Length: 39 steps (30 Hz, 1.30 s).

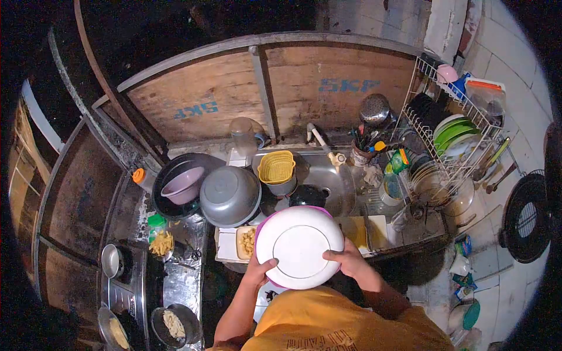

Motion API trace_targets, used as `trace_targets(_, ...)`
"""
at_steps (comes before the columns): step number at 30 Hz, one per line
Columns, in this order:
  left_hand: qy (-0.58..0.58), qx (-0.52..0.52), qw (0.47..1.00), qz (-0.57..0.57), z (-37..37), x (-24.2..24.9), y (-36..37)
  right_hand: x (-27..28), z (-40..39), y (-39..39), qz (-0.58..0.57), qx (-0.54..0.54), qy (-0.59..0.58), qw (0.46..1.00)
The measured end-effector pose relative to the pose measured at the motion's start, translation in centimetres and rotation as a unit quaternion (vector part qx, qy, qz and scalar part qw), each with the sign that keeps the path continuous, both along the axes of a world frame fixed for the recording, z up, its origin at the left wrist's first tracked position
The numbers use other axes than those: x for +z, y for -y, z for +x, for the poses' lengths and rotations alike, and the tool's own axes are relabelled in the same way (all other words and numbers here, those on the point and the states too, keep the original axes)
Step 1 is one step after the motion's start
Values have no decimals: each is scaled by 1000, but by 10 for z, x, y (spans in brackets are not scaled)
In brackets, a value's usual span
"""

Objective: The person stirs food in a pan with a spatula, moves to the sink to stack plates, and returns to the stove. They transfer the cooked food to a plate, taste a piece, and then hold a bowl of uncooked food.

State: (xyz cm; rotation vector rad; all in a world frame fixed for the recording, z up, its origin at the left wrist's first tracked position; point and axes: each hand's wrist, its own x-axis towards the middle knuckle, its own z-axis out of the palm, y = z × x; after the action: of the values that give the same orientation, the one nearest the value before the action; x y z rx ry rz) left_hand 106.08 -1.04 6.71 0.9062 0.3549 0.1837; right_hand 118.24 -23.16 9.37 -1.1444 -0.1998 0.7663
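Both my hands hold a round white lid (301,248) in front of my chest, with a purple edge showing beneath it at the top and left. My left hand (260,270) grips its lower left side, the thumb lying on the white face. On the right side, my right hand (351,259) clasps the rim, thumb also on top. The fingers of both hands are hidden underneath. Just left of the lid sits a tray of pale food pieces (246,241). Beyond it are a grey basin (230,196) turned upside down and a yellow basket (277,167).
The metal sink (339,181) has a faucet (328,151) behind it. A dish rack (468,126) with green and white plates stands at right, near a cup of utensils (362,153). To the left are a black tub (170,209), a stove (126,286) and a pan of food (174,325).
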Motion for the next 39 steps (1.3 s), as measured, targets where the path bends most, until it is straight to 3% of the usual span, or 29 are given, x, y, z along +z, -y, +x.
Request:
trace_targets(8, 1, -6, 1000, -2, 4, 9, -3, 20, -5, -10, -20, -42, -14, 999)
trace_targets(10, -51, -63, 996, -32, 0, 15, -10, 17, -5, -8, -7, -37, -11, 999)
trace_targets(11, -17, -17, 1000, -8, 7, 11, -1, 16, -4, -8, 2, -39, -19, 999)
trace_targets(15, -17, -9, 1000, 24, 10, 23, 0, 2, -2, -7, 9, -53, -30, 998)
trace_targets(19, -9, -59, 997, 39, 11, 42, -2, -3, 6, -4, 24, -9, 2, 1000)
trace_targets(23, 52, -61, 995, 66, 17, 19, -6, -4, 8, 4, 10, 11, 16, 1000)
trace_targets(31, 104, -55, 986, 118, 11, 23, -8, -1, 2, 3, 11, -11, 101, 995)
trace_targets(39, 111, -60, 984, 127, 8, 31, -5, 6, -4, 2, 29, -14, 88, 996)
